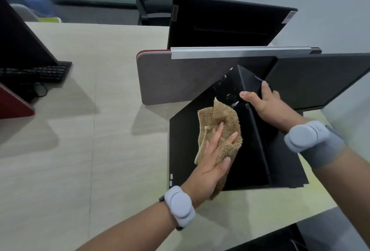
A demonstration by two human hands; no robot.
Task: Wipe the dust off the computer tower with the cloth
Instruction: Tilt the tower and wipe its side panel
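Partway done, I judge: the left hand, fingers spread straight, presses the cloth flat on the computer tower's side face, the right hand clamps the tower's top edge, and white dust specks remain near that edge.

The cloth is showing tan; the computer tower is showing black with white flecks; the bench is showing pale beige woodgrain; the divider is showing grey, edged dark red.
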